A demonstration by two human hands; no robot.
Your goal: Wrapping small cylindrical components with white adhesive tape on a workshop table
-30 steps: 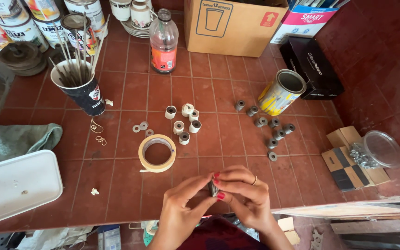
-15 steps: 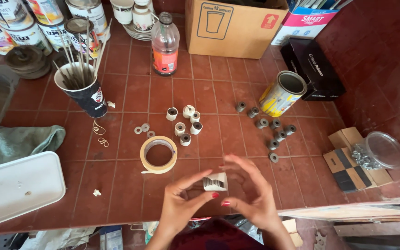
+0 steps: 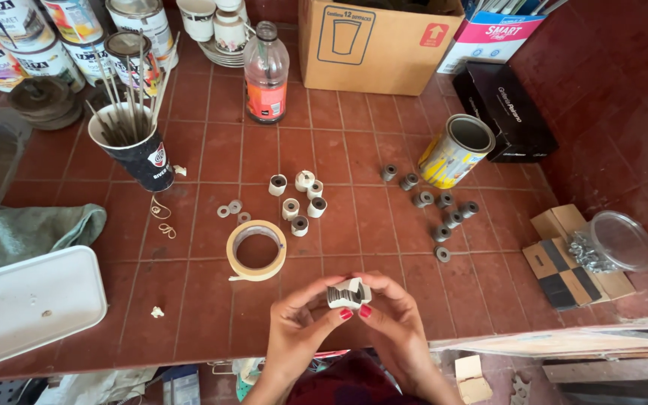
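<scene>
My left hand (image 3: 299, 330) and my right hand (image 3: 394, 324) meet at the near edge of the red tiled counter (image 3: 339, 150). Between their fingertips they pinch a small cylinder wrapped in pale masking tape (image 3: 348, 293). Just beyond my hands lies a roll of masking tape (image 3: 256, 249). Farther out stands a cluster of tape-wrapped cylinders (image 3: 299, 199), with bare grey metal cylinders (image 3: 442, 211) scattered to the right.
A dark cup of sticks (image 3: 134, 142), a plastic bottle (image 3: 265, 73), a cardboard box (image 3: 375, 43), a tipped yellow can (image 3: 456, 151), a black box (image 3: 508, 111). A clear lid with screws (image 3: 610, 244) on cardboard pieces at right. White tray (image 3: 28, 304) and green cloth (image 3: 28, 232) at left.
My hands, pressed close around the small cylinder a second ago, have opened apart and lifted it, and the taped piece now shows between my fingertips.
</scene>
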